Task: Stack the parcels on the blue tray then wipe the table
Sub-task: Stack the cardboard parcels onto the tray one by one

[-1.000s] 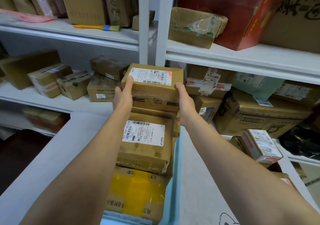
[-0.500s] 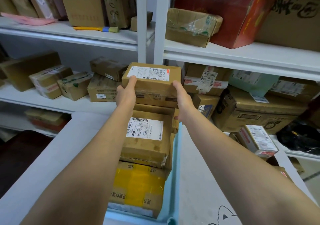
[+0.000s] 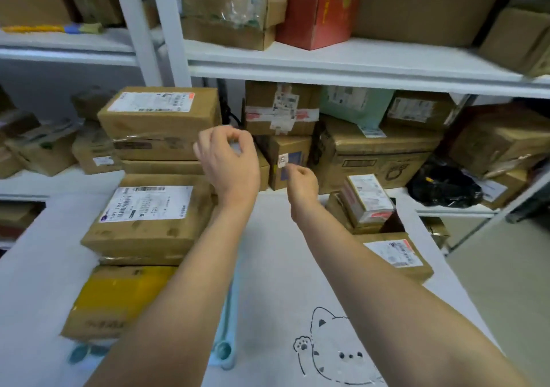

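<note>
A stack of brown parcels stands on the blue tray (image 3: pixel 228 312) at the left of the white table (image 3: pixel 282 267). The top parcel (image 3: pixel 160 112) with a white label rests at the far end of the stack. Nearer me lie a labelled parcel (image 3: pixel 148 217) and a yellow-taped parcel (image 3: pixel 119 300). My left hand (image 3: pixel 229 160) hovers just right of the stack with its fingers loosely curled and holds nothing. My right hand (image 3: pixel 300 184) floats over the table in a loose fist, also with nothing in it. Two more parcels lie on the table's right side: a small tilted one (image 3: pixel 369 202) and a flat one (image 3: pixel 395 255).
White shelves (image 3: pixel 327 65) behind the table are packed with cardboard boxes, a red box (image 3: pixel 315 8) and a black bag (image 3: pixel 443 184). A cat drawing (image 3: pixel 336 348) marks the table near me. The table's right edge drops off to the floor (image 3: pixel 506 267).
Both hands have let go of the top parcel, which now rests on the stack, and have moved right, off the stack. My view has swung right.
</note>
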Demonstrator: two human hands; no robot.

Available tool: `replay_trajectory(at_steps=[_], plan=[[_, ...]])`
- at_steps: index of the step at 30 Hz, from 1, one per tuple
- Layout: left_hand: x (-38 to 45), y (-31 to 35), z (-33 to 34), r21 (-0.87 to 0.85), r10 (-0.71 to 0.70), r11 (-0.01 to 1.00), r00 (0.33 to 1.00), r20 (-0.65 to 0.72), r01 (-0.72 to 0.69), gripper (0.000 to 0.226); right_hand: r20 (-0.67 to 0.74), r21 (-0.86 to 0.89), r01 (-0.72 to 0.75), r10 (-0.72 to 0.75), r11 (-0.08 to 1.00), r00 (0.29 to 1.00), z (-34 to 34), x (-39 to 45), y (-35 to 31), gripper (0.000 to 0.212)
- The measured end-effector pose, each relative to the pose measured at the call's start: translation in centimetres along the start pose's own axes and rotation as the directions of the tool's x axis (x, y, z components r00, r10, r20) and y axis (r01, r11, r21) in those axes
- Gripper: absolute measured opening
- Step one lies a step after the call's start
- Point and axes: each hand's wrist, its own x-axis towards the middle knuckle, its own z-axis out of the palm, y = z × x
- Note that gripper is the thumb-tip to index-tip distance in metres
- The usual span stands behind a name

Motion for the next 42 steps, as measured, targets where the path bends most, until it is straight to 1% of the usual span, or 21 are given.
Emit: replay_trajectory(at_steps=[2, 4, 7, 9, 12, 13, 15, 16, 18, 21, 23, 26, 27, 28, 31, 34, 37, 39, 42], plan=[[-2.0, -0.5, 1.5, 0.045, -0.039, 0.998, 0.996, 0.082, 0.036, 0.016, -0.027, -0.020, -0.014, 0.013, 1.000, 1.000, -2.4, 1.1, 1.9, 0.024], [-5.4, -0.3, 4.3, 0.091, -0.101, 0.992, 0.975, 0.197, 0.084, 0.015, -0.085, -0.045, -0.028, 0.024, 0.999, 0.996, -6.8, 2.6, 3.6, 0.023], [-10.2, -1.8, 8.0, 0.165, -0.251, 0.965, 0.900, 0.357, 0.204, 0.018, -0.163, -0.070, -0.058, 0.046, 0.996, 0.986, -12.7, 4.5, 6.1, 0.026], [-13.4, -3.2, 10.2, 0.250, -0.365, 0.927, 0.818, 0.444, 0.279, 0.023, -0.213, -0.133, -0.104, 0.074, 0.986, 0.974, -16.5, 5.4, 7.9, 0.031], [-18.7, -4.5, 13.2, 0.408, -0.559, 0.827, 0.633, 0.536, 0.387, 0.030, -0.294, -0.243, -0.218, 0.143, 0.945, 0.945, -21.8, 7.3, 10.6, 0.035], [-20.1, -4.9, 13.8, 0.447, -0.603, 0.798, 0.571, 0.558, 0.405, 0.030, -0.315, -0.319, -0.249, 0.146, 0.914, 0.938, -23.2, 7.7, 11.3, 0.035], [-22.2, -5.1, 14.5, 0.502, -0.663, 0.748, 0.463, 0.588, 0.434, 0.025, -0.357, -0.497, -0.305, 0.129, 0.813, 0.925, -25.3, 8.1, 12.5, 0.041], [-23.3, -4.9, 14.9, 0.527, -0.690, 0.723, 0.418, 0.592, 0.447, 0.024, -0.381, -0.521, -0.331, 0.133, 0.786, 0.915, -26.4, 8.3, 13.1, 0.045], [-24.6, -4.8, 15.1, 0.565, -0.723, 0.687, 0.347, 0.598, 0.457, 0.030, -0.415, -0.492, -0.367, 0.158, 0.789, 0.896, -27.7, 8.5, 14.1, 0.052], [-26.3, -4.4, 15.6, 0.616, -0.755, 0.647, 0.259, 0.603, 0.450, 0.034, -0.429, -0.413, -0.432, 0.247, 0.802, 0.869, -29.4, 9.6, 15.1, 0.063], [-26.9, -4.1, 15.6, 0.622, -0.757, 0.633, 0.199, 0.623, 0.460, 0.037, -0.423, -0.337, -0.458, 0.303, 0.822, 0.854, -30.0, 10.3, 15.5, 0.058], [-27.6, -4.3, 15.2, 0.591, -0.721, 0.641, 0.122, 0.682, 0.489, 0.037, -0.363, -0.308, -0.462, 0.346, 0.832, 0.865, -30.1, 10.4, 15.9, 0.044], [-27.7, -4.3, 15.0, 0.570, -0.706, 0.645, 0.112, 0.699, 0.509, 0.037, -0.351, -0.293, -0.444, 0.337, 0.847, 0.874, -30.0, 10.3, 16.1, 0.043], [-27.6, -4.3, 14.7, 0.548, -0.693, 0.651, 0.117, 0.711, 0.525, 0.037, -0.346, -0.287, -0.421, 0.317, 0.860, 0.883, -29.9, 10.2, 16.3, 0.043], [-27.0, -4.2, 13.7, 0.492, -0.673, 0.668, 0.171, 0.719, 0.559, 0.034, -0.337, -0.304, -0.347, 0.240, 0.887, 0.910, -29.1, 9.6, 15.8, 0.043], [-25.6, -4.0, 12.2, 0.379, -0.677, 0.643, 0.263, 0.687, 0.666, 0.036, -0.322, -0.311, -0.328, 0.225, 0.892, 0.919, -28.3, 9.2, 15.1, 0.040], [-23.4, -4.1, 10.3, 0.251, -0.711, 0.598, 0.360, 0.604, 0.761, 0.038, -0.265, -0.259, -0.302, 0.233, 0.918, 0.936, -26.7, 8.5, 14.7, 0.032], [-22.4, -4.4, 9.7, 0.204, -0.718, 0.602, 0.412, 0.560, 0.772, 0.040, -0.228, -0.223, -0.294, 0.244, 0.929, 0.943, -25.9, 8.3, 14.4, 0.032], [-20.4, -4.1, 7.8, 0.149, -0.685, 0.664, 0.516, 0.514, 0.732, 0.045, -0.168, -0.175, -0.298, 0.270, 0.938, 0.948, -24.0, 7.3, 13.9, 0.032]])
